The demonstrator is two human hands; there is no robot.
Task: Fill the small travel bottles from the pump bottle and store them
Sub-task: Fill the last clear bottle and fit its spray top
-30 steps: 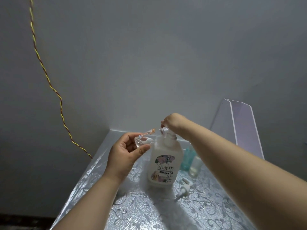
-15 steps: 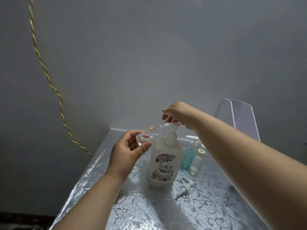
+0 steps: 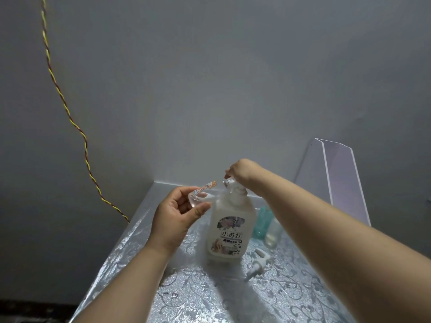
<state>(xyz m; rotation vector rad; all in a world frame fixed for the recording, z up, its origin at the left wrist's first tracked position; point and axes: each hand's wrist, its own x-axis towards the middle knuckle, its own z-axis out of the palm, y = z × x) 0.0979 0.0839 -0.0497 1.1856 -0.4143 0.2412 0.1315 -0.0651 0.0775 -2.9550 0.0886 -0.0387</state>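
We are gripping the travel bottle [image 3: 201,198] in our left hand [image 3: 176,219] to catch soap, while fingers of our right hand [image 3: 241,170] are curling over the pump bottle [image 3: 229,229].

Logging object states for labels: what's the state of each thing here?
Pump bottle: upright, right hand on its pump head.
Small clear bottle: tilted at nozzle, held in left hand.
Teal bottle: upright, top hidden.
Pale bottle: upright, top hidden.
Loose pump top: lying on table.

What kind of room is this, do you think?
Likely a plain home corner, perhaps a washroom: bare grey walls, a table with silvery floral covering, and a soap pump bottle beside small toiletry bottles.
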